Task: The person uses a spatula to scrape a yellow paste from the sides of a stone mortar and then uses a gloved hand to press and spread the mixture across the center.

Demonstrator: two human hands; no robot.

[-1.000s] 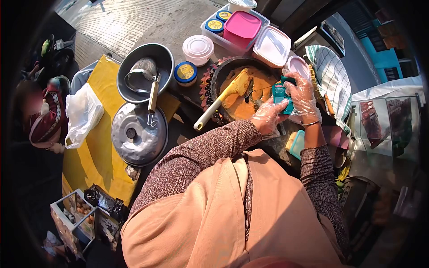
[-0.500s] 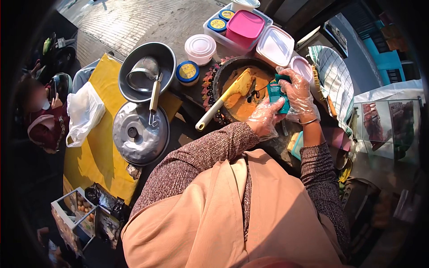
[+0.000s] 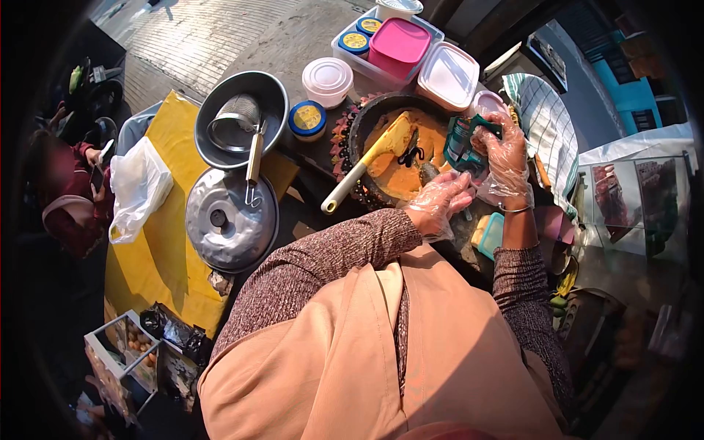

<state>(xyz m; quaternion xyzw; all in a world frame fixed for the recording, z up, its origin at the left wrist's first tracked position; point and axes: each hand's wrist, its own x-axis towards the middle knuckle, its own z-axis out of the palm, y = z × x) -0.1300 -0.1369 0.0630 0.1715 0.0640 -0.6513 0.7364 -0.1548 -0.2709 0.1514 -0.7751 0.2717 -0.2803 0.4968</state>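
1. Filling the middle of the view, a dark table (image 3: 293, 37) carries a tray of lidded tubs (image 3: 400, 40) at its far edge.
2. A yellow cloth (image 3: 158, 257) lies along the table's left edge.
3. A steel lid (image 3: 227, 220) rests on the cloth, and a steel bowl (image 3: 273, 103) stands just beyond it with a strainer (image 3: 235, 114) inside.
4. A stone mortar (image 3: 354, 132) sits at the table's near edge, right of the bowl, with orange paste in it.
5. A yellow scraper (image 3: 359, 169) leans in the paste, its white handle sticking out over the mortar's near-left rim.
6. The gloved right hand (image 3: 506, 158) hovers at the mortar's right rim, clamped on a packet.
7. The gloved left hand (image 3: 440, 202) lies at the near rim with its fingers loosely spread, gripping nothing; I cannot tell whether its fingertips touch the packet.
8. The teal packet (image 3: 462, 143), crumpled, is above the paste.
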